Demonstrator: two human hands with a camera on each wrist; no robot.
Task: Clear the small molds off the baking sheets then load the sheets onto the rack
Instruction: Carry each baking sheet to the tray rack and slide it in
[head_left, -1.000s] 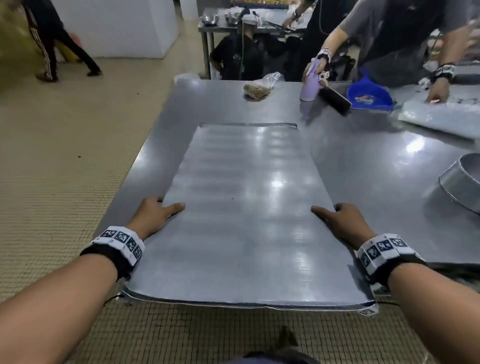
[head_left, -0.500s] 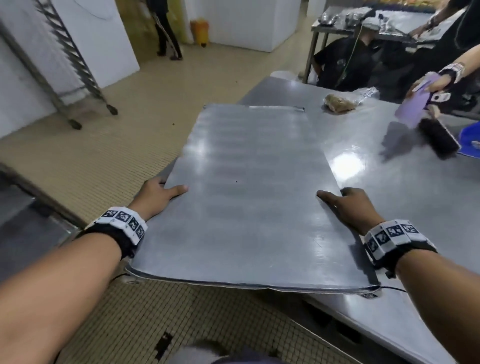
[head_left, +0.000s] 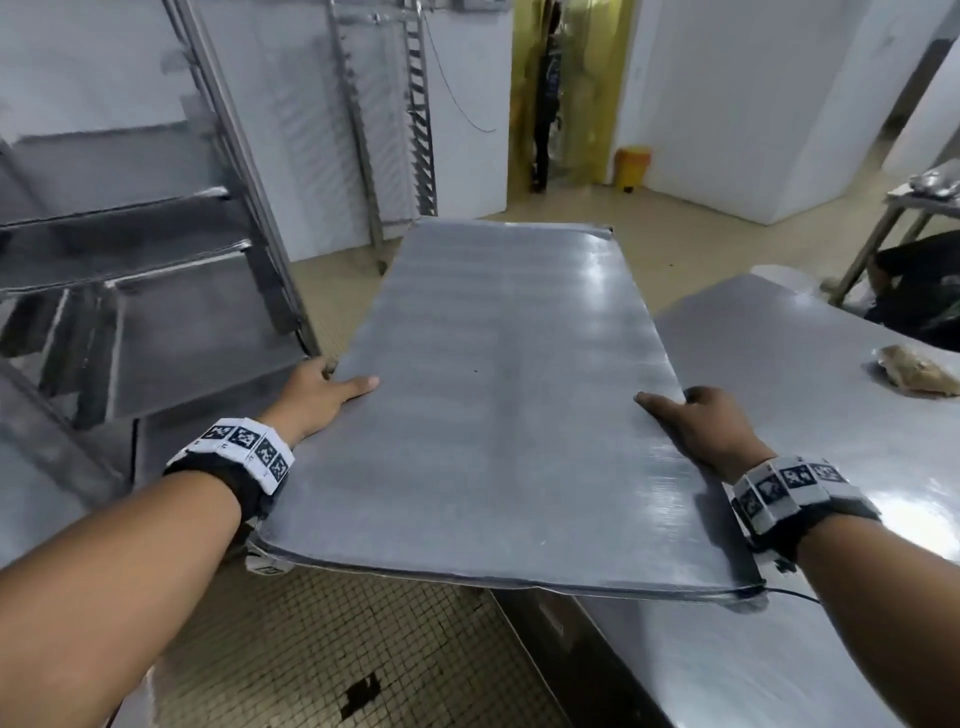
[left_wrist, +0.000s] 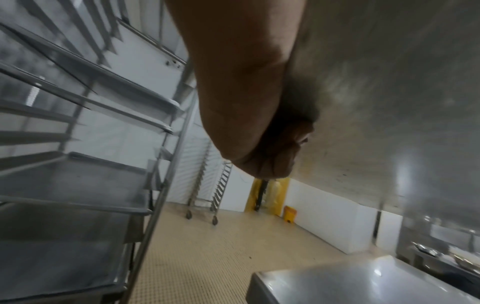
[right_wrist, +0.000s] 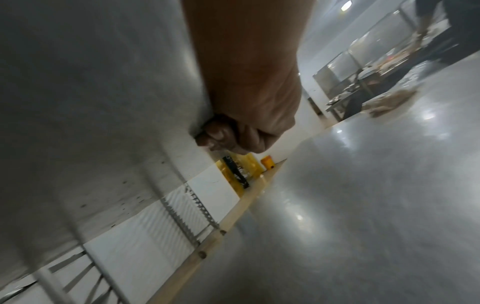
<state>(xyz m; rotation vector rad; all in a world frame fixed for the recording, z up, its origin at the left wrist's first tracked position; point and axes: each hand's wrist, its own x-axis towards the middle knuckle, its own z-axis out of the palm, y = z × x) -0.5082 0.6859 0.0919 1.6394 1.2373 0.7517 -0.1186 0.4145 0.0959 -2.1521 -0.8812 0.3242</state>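
Observation:
A large bare baking sheet (head_left: 498, 395) is in the air between my hands, partly over the floor and the table corner. My left hand (head_left: 322, 389) grips its left long edge, thumb on top and fingers curled beneath (left_wrist: 272, 160). On the opposite long edge my right hand (head_left: 701, 421) grips the same way, fingers curled under the rim (right_wrist: 226, 137). The sheet's underside (left_wrist: 389, 82) fills the wrist views (right_wrist: 91, 102). The tall metal rack (head_left: 156, 249) stands close on the left, holding several sheets on its rails (left_wrist: 78, 181). No small molds are in view.
The steel table (head_left: 810, 467) lies to my right with a bagged food item (head_left: 919, 371) on it. A second, bare rack (head_left: 389, 130) stands by the far wall. A person stands in the yellow-curtained doorway (head_left: 545, 93). Tiled floor (head_left: 337, 649) spreads below.
I have turned left with the sheet, lifting it off the table. The near rack with its loaded sheets has come into view on the left. Both hands keep their grip on the edges.

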